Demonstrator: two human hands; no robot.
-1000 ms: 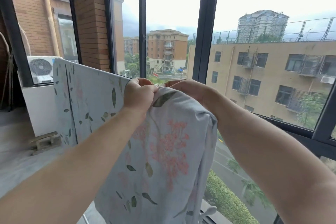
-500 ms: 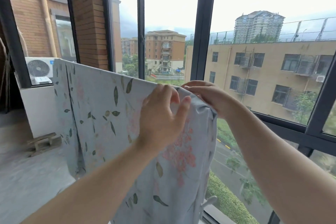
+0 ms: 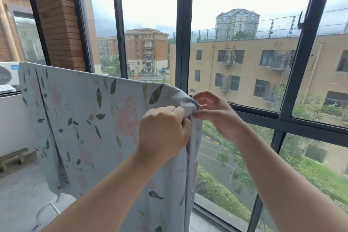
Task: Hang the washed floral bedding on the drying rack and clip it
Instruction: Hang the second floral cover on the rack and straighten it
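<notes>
Before the dark window frame (image 3: 183,43), the floral bedding (image 3: 84,118) is hung spread out, its support hidden beneath it. Its bunched right end is clamped in the curled grip of the left hand (image 3: 163,132) and pinched between thumb and finger of the right hand (image 3: 214,118).

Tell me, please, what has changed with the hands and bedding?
The left hand slid rightward along the top of the floral bedding, opened briefly, and now grips the gathered right end just below the fold. The right hand came off the top and pinches that end from the window side. The bedding stays draped; no clip shows.
</notes>
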